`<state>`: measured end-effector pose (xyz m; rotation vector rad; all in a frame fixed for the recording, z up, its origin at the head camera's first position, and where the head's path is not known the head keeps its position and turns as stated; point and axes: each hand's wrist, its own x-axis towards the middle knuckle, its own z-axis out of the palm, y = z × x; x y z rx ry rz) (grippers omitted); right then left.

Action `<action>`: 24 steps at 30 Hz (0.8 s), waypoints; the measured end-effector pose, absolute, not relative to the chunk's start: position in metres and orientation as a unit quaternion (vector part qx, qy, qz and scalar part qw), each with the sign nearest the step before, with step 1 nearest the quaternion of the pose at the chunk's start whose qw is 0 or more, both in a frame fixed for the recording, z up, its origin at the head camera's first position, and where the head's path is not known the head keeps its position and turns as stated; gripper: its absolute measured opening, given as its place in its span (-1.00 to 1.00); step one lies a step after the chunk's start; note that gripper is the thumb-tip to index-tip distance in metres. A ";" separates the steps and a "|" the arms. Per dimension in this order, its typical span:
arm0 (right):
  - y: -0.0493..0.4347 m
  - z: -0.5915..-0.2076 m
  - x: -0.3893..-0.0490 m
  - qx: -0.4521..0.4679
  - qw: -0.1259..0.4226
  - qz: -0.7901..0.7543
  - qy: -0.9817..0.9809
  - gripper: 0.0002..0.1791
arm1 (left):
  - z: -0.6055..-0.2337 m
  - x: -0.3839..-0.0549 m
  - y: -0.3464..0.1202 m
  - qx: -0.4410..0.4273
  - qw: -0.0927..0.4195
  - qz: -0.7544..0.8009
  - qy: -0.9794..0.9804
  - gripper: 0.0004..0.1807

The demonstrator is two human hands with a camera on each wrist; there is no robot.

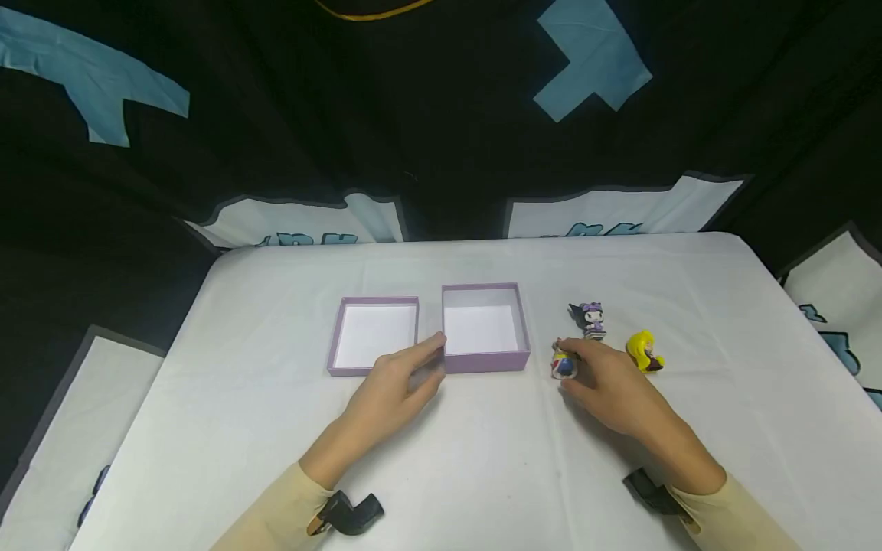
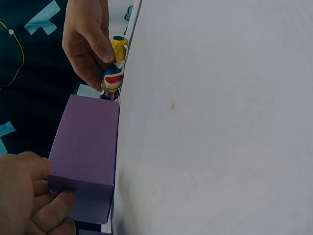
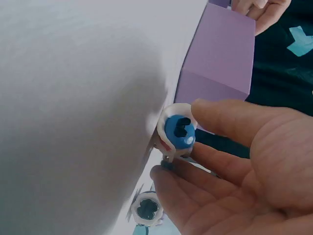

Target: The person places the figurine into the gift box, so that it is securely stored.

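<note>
The left hand (image 1: 386, 392), fingers loosely extended, touches the left side of the purple box (image 1: 485, 363); the right hand (image 1: 616, 389) pinches the blue-and-red figurine (image 1: 565, 367) right of it, best gripped lightly and kept upright.

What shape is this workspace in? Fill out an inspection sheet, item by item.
Surface: white cloth, one small brownish spot.
Job's things: purple box, shallow tray to its left; blue-and-red figure, black-and-purple figure, yellow figure.
Clutter: nothing seen.
Left hand: touches the purple box.
Right hand: pinches the blue-and-red figure.
Cables: none certain; yellow line may be cord.
Surroundings: dark curtain with pale blue patches.
</note>
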<state>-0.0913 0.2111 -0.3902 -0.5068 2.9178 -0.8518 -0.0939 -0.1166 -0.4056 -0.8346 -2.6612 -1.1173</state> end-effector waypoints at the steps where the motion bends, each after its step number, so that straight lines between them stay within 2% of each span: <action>1: 0.211 -0.391 -0.092 -0.163 0.028 -0.275 0.947 -0.46 | -0.406 -0.094 -0.116 -0.275 0.072 -0.372 -0.884 -0.49; 8: 0.209 -0.391 -0.094 -0.138 0.007 -0.282 0.950 -0.56 | -0.406 -0.095 -0.112 -0.243 0.085 -0.386 -0.886 -0.55; 24: 0.212 -0.393 -0.093 -0.112 -0.009 -0.327 0.938 -0.61 | -0.406 -0.095 -0.105 -0.215 0.117 -0.408 -0.880 -0.64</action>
